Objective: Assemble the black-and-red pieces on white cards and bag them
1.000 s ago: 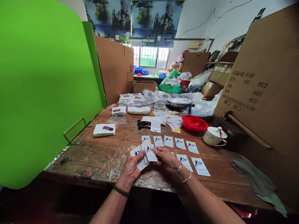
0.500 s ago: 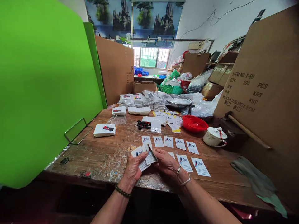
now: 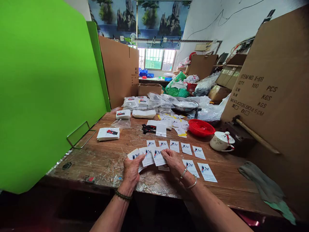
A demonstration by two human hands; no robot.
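Note:
My left hand (image 3: 131,167) is closed on a small fanned stack of white printed cards (image 3: 147,157), its thumb lying on top. With finger and thumb my right hand (image 3: 172,161) pinches the rightmost card (image 3: 158,157), which is fanned out from the others. Each card carries a small blue, red and grey picture above lines of text. Beyond and to the right of my hands, several like cards lie in two rows, among them a near-row card (image 3: 207,172) and a far-row card (image 3: 199,152). My hands and the held cards partly cover the near row.
At the left are a stack of bagged packets (image 3: 108,133) and a green panel (image 3: 53,96). Further back lie black-and-red tools (image 3: 148,129) and loose cards with yellow edges. A red basket (image 3: 201,128), a lidded cup (image 3: 221,141) and a grey glove (image 3: 262,180) are on the right.
My left hand has shifted left with the cards, which are now fanned wider and flatter. The right hand has turned a card face up at the fan's right side.

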